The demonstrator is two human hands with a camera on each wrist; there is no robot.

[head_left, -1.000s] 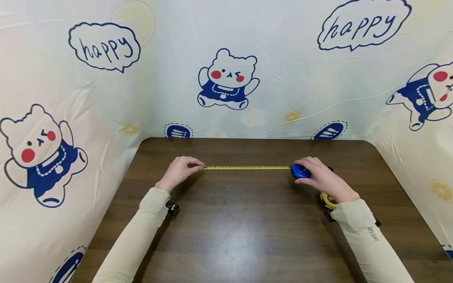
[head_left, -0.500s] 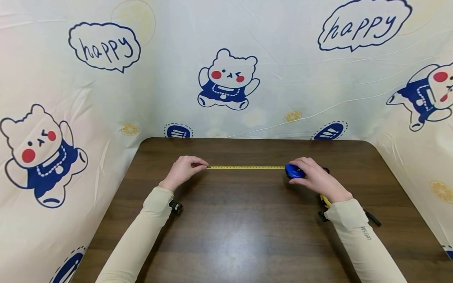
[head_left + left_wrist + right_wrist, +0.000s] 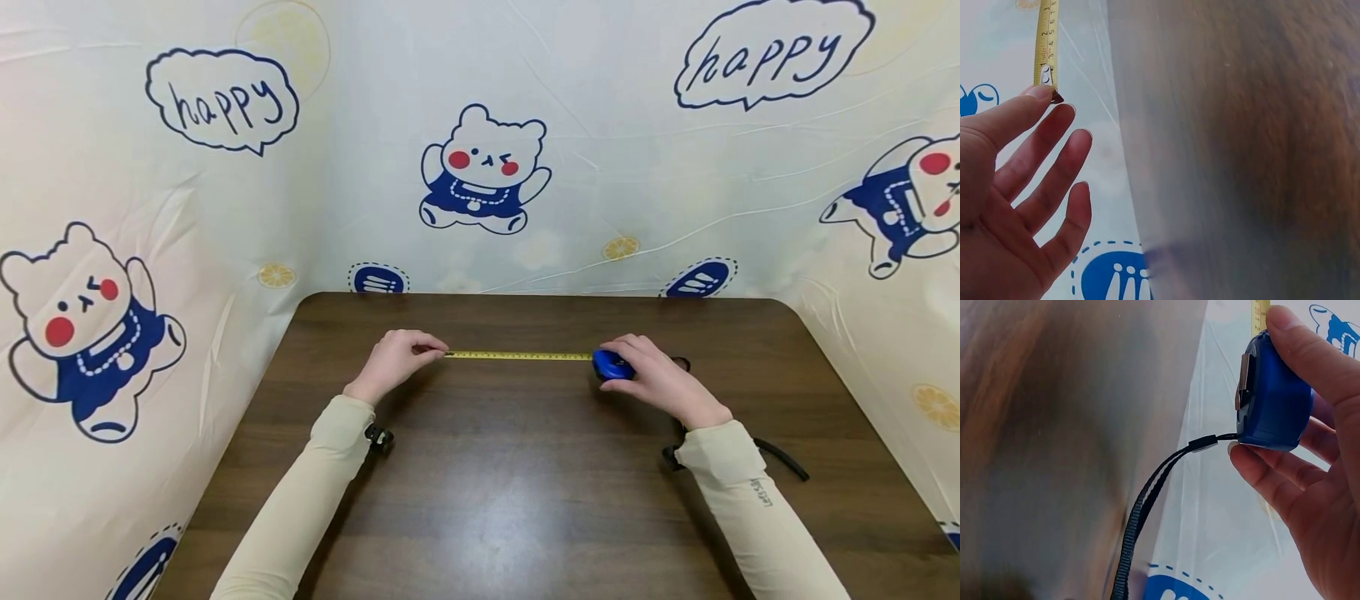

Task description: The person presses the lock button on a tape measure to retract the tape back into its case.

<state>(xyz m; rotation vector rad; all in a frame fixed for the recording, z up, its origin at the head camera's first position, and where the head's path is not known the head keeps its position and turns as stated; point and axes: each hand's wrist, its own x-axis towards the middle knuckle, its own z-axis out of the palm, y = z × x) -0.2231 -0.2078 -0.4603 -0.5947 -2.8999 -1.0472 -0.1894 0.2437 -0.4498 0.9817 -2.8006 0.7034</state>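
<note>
A blue tape measure (image 3: 611, 365) is held in my right hand (image 3: 663, 385) above the back part of the table. Its yellow blade (image 3: 521, 356) runs out straight to the left. At the far end, my left hand (image 3: 393, 364) pinches the blade's tip. The left wrist view shows thumb and forefinger at the metal end hook (image 3: 1046, 76), the other fingers spread loosely. In the right wrist view, thumb and fingers grip the blue case (image 3: 1279, 394) from opposite sides. A black wrist strap (image 3: 1132, 537) dangles from the case, and a metal clip (image 3: 1244, 381) sits on its side.
The brown wooden table (image 3: 487, 500) has rounded back corners. Printed sheeting (image 3: 600, 167) stands behind it and along both sides. A black strap (image 3: 783, 458) lies beside my right forearm (image 3: 757, 508), which covers the spot around the strap's other end.
Both hands have drawn closer together, the right moving left and the left slightly right, so the exposed blade is shorter. A yellow tape measure seen earlier is now hidden behind the right forearm.
</note>
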